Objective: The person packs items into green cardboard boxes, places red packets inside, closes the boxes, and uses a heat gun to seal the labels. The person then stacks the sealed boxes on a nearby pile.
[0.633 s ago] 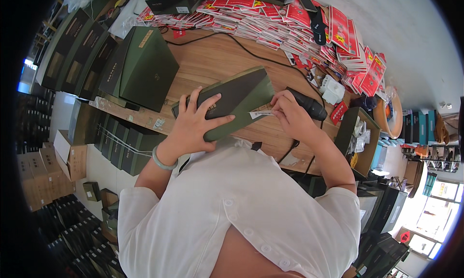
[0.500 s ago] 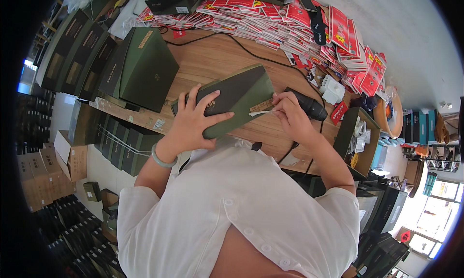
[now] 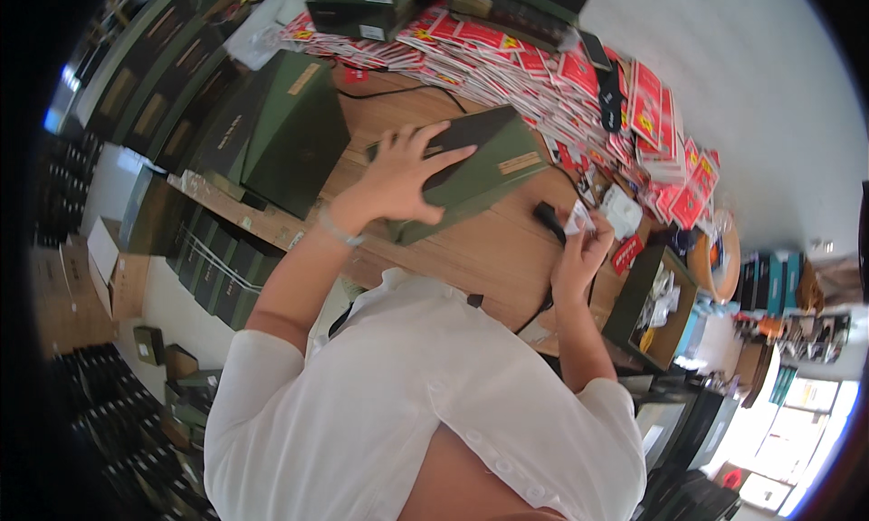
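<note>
Single view: left fisheye of my head-worn pair, looking steeply down over my white shirt (image 3: 398,376) onto the wooden counter (image 3: 480,240). Close in, my fingers (image 3: 450,159) in the upper half. Wide enough to catch the window (image 3: 808,396) at the right rim; straight edges bow there.

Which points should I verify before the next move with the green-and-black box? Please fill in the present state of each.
1. Left hand on the green-and-black box: ok, spread over it.
2. Right hand holding the white slip: ok, pinched.
3. Tan label on the box's right end uncovered: ok.
4. Slip readable: cannot tell, too blurred.
5. Black cylindrical object fully visible: not ok, the right hand partly hides it.
</note>
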`<action>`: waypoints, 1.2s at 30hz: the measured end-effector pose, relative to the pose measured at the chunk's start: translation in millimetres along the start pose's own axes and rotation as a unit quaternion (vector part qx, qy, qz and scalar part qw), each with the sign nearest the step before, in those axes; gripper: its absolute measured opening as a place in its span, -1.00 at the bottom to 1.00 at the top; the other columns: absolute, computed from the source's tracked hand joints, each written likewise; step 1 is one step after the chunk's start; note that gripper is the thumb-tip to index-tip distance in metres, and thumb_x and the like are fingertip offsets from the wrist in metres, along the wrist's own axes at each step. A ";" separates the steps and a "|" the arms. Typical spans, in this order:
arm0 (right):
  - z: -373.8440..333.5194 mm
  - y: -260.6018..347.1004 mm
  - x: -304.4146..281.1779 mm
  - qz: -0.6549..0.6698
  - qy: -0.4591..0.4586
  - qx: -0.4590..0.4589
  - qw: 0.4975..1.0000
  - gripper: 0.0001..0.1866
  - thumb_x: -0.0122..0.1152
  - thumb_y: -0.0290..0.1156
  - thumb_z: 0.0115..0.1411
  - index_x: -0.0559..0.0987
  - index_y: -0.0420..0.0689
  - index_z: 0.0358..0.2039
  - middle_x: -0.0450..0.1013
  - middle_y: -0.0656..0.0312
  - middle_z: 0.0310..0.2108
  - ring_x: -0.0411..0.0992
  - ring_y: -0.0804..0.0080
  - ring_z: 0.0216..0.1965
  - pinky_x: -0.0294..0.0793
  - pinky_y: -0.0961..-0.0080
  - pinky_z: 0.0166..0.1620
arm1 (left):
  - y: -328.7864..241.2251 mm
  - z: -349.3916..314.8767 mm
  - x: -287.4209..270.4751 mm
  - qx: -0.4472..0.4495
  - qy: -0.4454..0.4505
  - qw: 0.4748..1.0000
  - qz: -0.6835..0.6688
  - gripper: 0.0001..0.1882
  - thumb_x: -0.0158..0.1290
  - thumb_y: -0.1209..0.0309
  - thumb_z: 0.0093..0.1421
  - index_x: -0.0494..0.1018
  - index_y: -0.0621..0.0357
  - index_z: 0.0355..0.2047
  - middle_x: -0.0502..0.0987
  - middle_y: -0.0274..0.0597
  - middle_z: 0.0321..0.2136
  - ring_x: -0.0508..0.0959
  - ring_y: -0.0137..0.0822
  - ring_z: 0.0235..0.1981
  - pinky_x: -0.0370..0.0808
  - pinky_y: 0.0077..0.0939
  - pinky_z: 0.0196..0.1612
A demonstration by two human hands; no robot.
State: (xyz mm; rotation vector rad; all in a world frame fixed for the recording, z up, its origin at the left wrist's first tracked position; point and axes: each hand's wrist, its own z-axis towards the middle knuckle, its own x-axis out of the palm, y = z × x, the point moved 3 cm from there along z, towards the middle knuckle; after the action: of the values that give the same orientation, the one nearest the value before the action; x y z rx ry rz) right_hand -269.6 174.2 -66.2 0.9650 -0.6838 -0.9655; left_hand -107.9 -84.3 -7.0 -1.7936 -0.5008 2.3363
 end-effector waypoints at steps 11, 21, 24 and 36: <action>-13.1 9.8 67.9 -0.010 0.040 0.108 0.993 -0.63 0.23 -0.51 0.23 0.24 -0.19 -0.06 0.21 0.22 -0.11 0.28 0.52 -0.08 0.30 0.58 0.02 | 108.1 -7.8 -51.2 -0.134 -0.472 0.871 -0.035 -0.30 0.22 0.41 0.04 0.23 0.12 0.19 0.35 -0.08 0.04 0.36 -0.06 0.11 0.28 -0.20 0.18; -36.2 6.7 142.6 -0.007 0.183 0.159 0.970 -0.49 0.43 -0.31 0.10 0.29 -0.19 -0.12 0.26 0.21 -0.11 0.28 0.54 -0.11 0.31 0.57 -0.02 | 223.9 -115.3 -101.4 -0.477 0.036 0.868 0.130 0.35 0.26 -0.26 -0.27 -0.33 -0.42 0.42 -0.12 0.53 0.30 -0.07 0.46 0.31 -0.19 0.35 0.26; -36.0 26.2 157.1 -0.002 0.218 0.174 0.960 -0.49 0.42 -0.33 0.11 0.28 -0.20 -0.12 0.25 0.19 -0.10 0.28 0.53 -0.10 0.31 0.56 -0.01 | 212.4 -117.9 -104.8 -0.446 0.014 0.883 0.142 0.32 0.29 -0.14 -0.26 -0.31 -0.42 0.41 -0.03 0.52 0.26 0.01 0.45 0.28 -0.10 0.33 0.25; -37.3 52.9 179.7 -0.171 0.308 0.034 0.935 -0.50 0.46 -0.34 0.02 0.29 -0.19 -0.23 0.18 0.02 -0.03 0.23 0.26 -0.04 0.32 0.37 0.00 | 36.3 -163.6 -72.6 -0.148 0.006 0.986 0.078 0.24 0.31 0.09 -0.41 0.01 -0.20 0.38 0.16 0.39 0.09 0.19 0.31 0.12 0.08 0.14 0.20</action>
State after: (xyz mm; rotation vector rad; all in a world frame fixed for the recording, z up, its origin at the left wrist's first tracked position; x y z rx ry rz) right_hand -142.9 38.0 -22.6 1.3934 -0.0172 -0.8689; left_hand 71.6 -113.8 8.9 -2.0404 -0.7695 2.4590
